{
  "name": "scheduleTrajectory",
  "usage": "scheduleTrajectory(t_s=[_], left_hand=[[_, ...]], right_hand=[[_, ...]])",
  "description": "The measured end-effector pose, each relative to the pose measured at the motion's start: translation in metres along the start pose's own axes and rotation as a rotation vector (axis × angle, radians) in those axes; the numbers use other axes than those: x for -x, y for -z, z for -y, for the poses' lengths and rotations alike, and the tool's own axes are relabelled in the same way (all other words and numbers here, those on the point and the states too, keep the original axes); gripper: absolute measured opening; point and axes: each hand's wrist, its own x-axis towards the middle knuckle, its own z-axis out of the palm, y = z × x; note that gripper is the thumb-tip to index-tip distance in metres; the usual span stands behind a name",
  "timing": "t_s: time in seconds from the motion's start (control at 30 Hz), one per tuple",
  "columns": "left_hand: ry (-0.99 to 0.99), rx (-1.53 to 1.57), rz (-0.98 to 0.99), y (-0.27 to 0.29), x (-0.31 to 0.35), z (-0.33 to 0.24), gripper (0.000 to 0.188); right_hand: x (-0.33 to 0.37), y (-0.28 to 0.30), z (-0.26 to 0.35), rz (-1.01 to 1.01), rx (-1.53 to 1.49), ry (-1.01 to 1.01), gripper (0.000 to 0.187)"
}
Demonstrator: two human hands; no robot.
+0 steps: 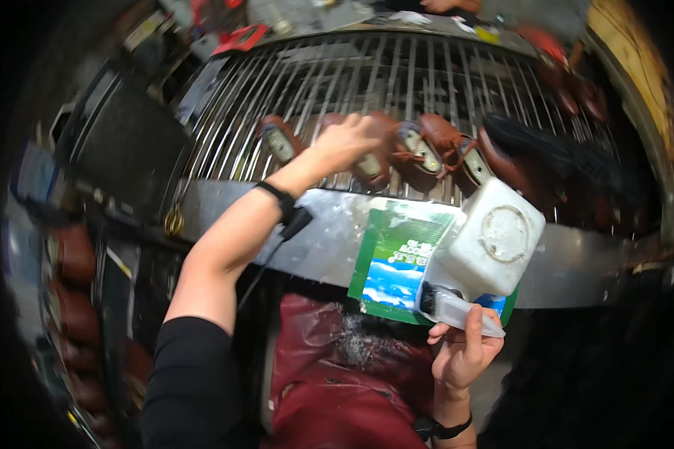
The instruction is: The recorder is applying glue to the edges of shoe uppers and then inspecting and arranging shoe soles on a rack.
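My right hand [464, 359] pinches the pale, translucent handle of a brush [460, 313], whose dark bristles point left beside a white plastic jug [502, 238]. The jug lies tilted on a green and blue plastic bag [401, 258] at the metal ledge. My left hand [346, 142] reaches forward over the row of brown leather shoes [440, 138] on the metal rollers. Motion blurs its fingers, and whether they grip the shoe [371, 168] beneath them cannot be made out. A brown shoe [278, 138] stands just left of that hand.
Metal rollers [397, 71] stretch away behind the ledge [307, 239]. A black shoe [535, 138] lies at the right, with more brown shoes [573, 86] farther back. Several brown shoes [75, 299] line a rack at the left. Yellow-handled scissors [174, 221] sit at the ledge's left end.
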Motion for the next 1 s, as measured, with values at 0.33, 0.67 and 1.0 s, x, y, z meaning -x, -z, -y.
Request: scheduleTrajectory(t_s=[0.33,0.67,1.0], left_hand=[[0.345,-0.261,-0.039,-0.042,0.011,-0.015,0.03],[0.727,0.391,-0.871,0.012,0.2,-0.201,0.042],[1.521,-0.303,-0.472,0.046,0.527,-0.28,0.029]], right_hand=[[0.033,-0.001,0.008,0.018,0.229,0.034,0.034],[-0.01,0.066,0.011,-0.03,0.218,0.028,0.028],[-0.005,0.04,0.01,-0.061,0.136,-0.037,0.031]])
